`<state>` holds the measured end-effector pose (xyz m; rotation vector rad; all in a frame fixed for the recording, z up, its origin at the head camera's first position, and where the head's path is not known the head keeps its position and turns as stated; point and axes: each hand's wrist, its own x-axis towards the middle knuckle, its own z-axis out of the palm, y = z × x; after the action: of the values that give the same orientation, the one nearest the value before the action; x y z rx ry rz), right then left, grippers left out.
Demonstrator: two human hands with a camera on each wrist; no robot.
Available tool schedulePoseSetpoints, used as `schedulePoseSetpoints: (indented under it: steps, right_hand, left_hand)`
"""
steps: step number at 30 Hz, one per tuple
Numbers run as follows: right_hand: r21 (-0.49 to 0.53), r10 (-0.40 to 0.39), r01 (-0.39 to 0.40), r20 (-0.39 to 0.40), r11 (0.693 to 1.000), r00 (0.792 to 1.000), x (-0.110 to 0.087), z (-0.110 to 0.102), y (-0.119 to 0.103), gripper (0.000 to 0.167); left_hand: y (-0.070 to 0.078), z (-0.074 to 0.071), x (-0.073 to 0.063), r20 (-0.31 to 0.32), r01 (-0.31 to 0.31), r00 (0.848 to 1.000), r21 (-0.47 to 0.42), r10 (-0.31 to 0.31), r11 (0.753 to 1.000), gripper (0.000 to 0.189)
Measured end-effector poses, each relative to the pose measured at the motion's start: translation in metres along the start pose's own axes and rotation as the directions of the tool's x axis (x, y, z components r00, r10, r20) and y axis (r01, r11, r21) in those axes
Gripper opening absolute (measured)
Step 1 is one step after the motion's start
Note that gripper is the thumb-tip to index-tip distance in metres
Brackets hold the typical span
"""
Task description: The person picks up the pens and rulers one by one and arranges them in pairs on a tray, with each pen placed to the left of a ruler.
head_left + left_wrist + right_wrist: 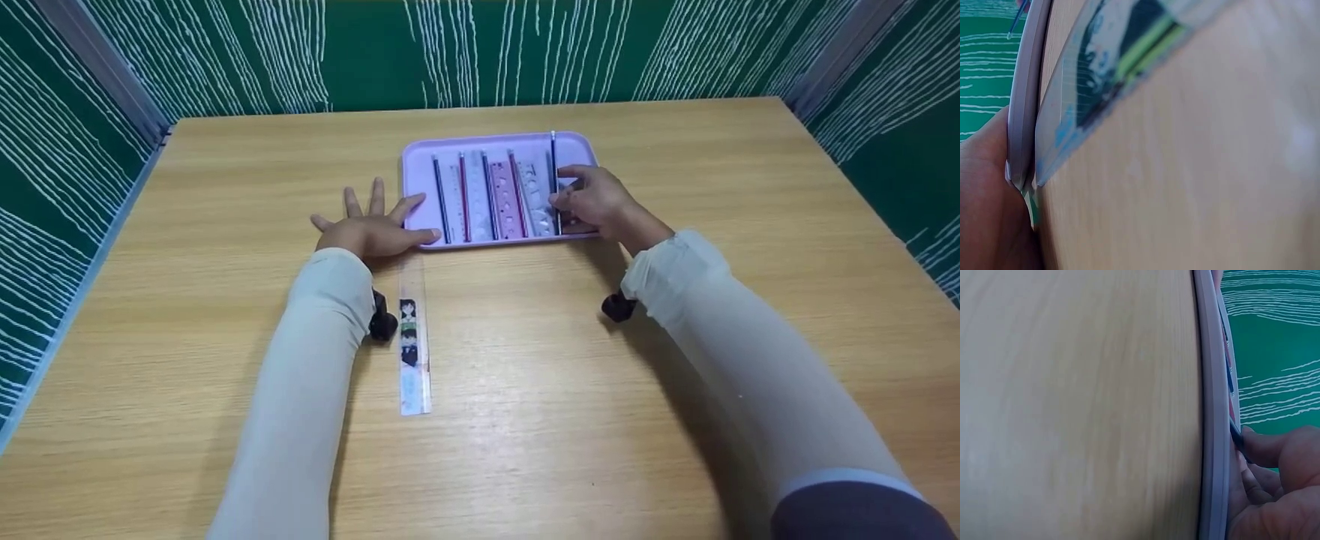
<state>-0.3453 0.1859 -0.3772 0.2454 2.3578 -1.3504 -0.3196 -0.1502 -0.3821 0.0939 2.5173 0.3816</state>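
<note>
A lilac tray [418,161] holds several pencils and rulers side by side, roughly parallel. My right hand [604,202] reaches over the tray's right end and pinches a dark pencil [553,154] between thumb and finger. In the right wrist view that pencil [1235,434] is at the thumb, just past the tray wall [1216,410]. My left hand [371,231] has its fingers spread, with thumb and index finger touching the tray's left end. A clear ruler with cartoon figures [412,382] lies on the table just below the left hand.
Inside the tray, a pink ruler [505,201] lies between a dark pencil [489,187] and a red pencil [517,193]. Another red pencil [463,199] is farther left. The wooden table [525,375] meets green, white-streaked walls [367,52].
</note>
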Motion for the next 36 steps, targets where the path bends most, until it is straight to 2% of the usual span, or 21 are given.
schedulePoseSetpoints:
  steps: [6, 13, 20, 23, 31, 36]
  right_hand:
    - [-0.03, 0.008, -0.008, 0.004, 1.0, 1.0, 0.002, 0.002, 0.0, 0.064]
    - [-0.066, -0.035, 0.035, 0.008, 0.997, 0.999, 0.003, 0.004, 0.003, 0.06]
    - [-0.064, -0.018, 0.018, -0.007, 0.998, 1.0, 0.002, 0.007, 0.002, 0.056]
    - [-0.064, -0.011, 0.009, -0.031, 0.998, 0.999, 0.001, 0.01, 0.002, 0.053]
    - [-0.14, -0.013, -0.004, -0.117, 0.99, 0.993, -0.003, 0.018, -0.004, 0.049]
    - [-0.181, -0.015, -0.011, -0.139, 0.983, 0.99, -0.005, 0.018, -0.006, 0.048]
  left_hand:
    - [-0.002, 0.002, 0.0, -0.005, 0.007, 1.0, -0.011, -0.007, 1.0, 0.093]
    - [-0.003, 0.003, 0.004, -0.011, -0.008, 1.0, -0.001, 0.008, 1.0, 0.094]
    - [-0.004, 0.003, 0.004, 0.0, 0.01, 1.0, -0.003, -0.01, 1.0, 0.095]
    - [-0.004, 0.003, 0.004, 0.003, 0.012, 1.0, -0.005, -0.012, 1.0, 0.094]
    - [-0.002, 0.002, 0.003, -0.006, 0.003, 1.0, -0.003, -0.003, 1.0, 0.094]
    - [-0.001, 0.001, 0.002, -0.007, 0.003, 1.0, -0.002, -0.003, 1.0, 0.094]
